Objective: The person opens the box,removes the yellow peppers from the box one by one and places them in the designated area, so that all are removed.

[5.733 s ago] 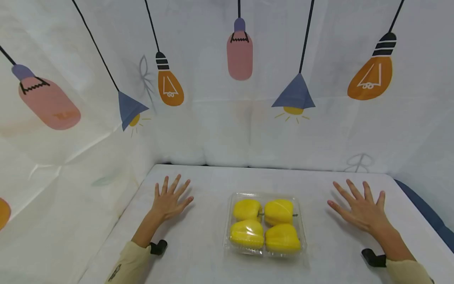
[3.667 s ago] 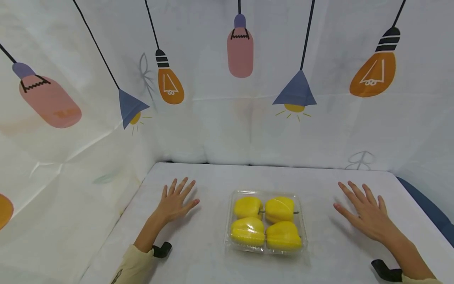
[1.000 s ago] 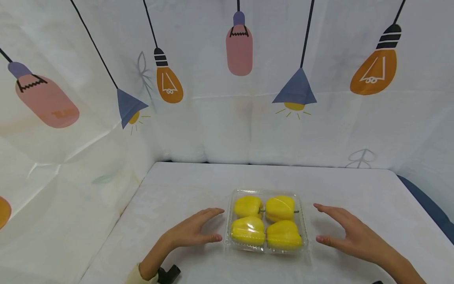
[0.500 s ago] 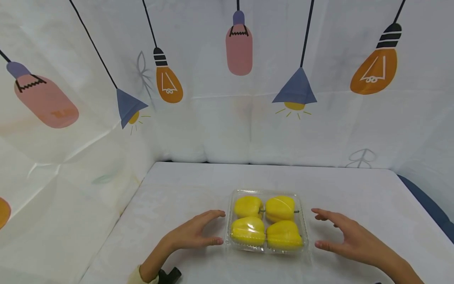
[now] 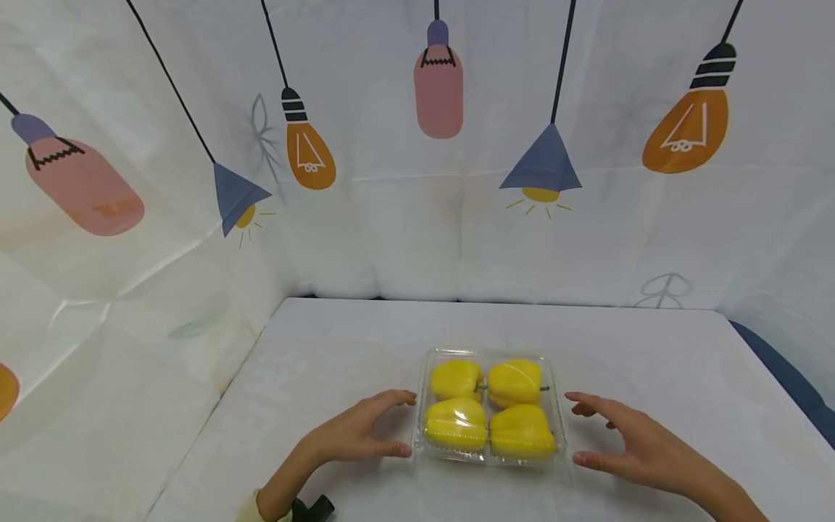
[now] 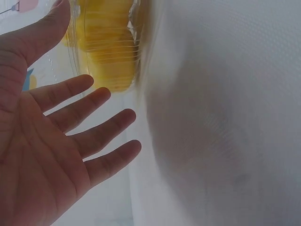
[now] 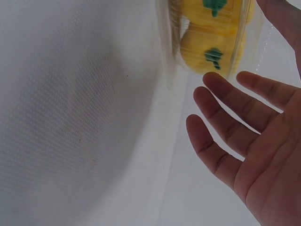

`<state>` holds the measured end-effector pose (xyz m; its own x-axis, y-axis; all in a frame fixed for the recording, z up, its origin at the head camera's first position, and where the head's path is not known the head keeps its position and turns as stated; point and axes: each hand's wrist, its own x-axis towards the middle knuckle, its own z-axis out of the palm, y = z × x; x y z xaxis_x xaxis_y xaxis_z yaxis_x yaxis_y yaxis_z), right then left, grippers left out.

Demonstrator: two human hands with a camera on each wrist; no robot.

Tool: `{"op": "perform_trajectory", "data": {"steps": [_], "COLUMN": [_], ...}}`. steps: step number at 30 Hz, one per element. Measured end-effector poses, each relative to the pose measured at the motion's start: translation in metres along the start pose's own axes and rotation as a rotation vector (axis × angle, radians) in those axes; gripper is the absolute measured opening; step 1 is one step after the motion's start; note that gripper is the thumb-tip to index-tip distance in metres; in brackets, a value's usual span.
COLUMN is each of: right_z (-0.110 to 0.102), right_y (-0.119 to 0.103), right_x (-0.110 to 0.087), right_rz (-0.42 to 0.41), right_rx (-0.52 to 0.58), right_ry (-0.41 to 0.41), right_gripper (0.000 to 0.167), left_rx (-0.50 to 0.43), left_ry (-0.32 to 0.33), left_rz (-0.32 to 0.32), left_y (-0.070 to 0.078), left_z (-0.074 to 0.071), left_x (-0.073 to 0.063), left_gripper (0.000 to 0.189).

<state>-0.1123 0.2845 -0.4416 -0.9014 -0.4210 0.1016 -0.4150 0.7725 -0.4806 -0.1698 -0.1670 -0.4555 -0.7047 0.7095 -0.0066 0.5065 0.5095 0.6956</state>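
Clear plastic clamshell [image 5: 489,354] of four yellow bell peppers [image 5: 457,424] on the table [image 5: 352,333]
The left hand [image 5: 352,433] and right hand [image 5: 642,446], empty with fingers relaxed, flank the clamshell, seemingly spaced to suit its width; it apparently keeps the peppers grouped.

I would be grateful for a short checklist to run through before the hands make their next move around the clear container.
1. Clear container resting on the table: ok.
2. Four yellow peppers inside it: ok.
3. Left hand and right hand at opposite sides of it: ok.
4. Either hand gripping it: not ok, neither does.
5. Fingers touching it: cannot tell.
6. Container fastened shut: cannot tell.
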Motion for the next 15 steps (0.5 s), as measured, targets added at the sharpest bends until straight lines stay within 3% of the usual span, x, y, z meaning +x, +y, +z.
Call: {"op": "perform_trajectory", "data": {"steps": [7, 15], "right_z": [0.0014, 0.0051], "right_y": [-0.0008, 0.0008], "right_x": [0.0024, 0.0058], "right_rz": [0.014, -0.005], "right_rx": [0.053, 0.116], "right_ry": [-0.052, -0.065], "right_gripper": [0.075, 0.073], "left_rx": [-0.022, -0.060], "left_ry": [-0.009, -0.015], "left_rz": [0.033, 0.026], "left_y": [-0.0004, -0.0007], "left_z": [0.0003, 0.0002], "left_x": [0.0004, 0.0015], "left_gripper": [0.078, 0.075]}}
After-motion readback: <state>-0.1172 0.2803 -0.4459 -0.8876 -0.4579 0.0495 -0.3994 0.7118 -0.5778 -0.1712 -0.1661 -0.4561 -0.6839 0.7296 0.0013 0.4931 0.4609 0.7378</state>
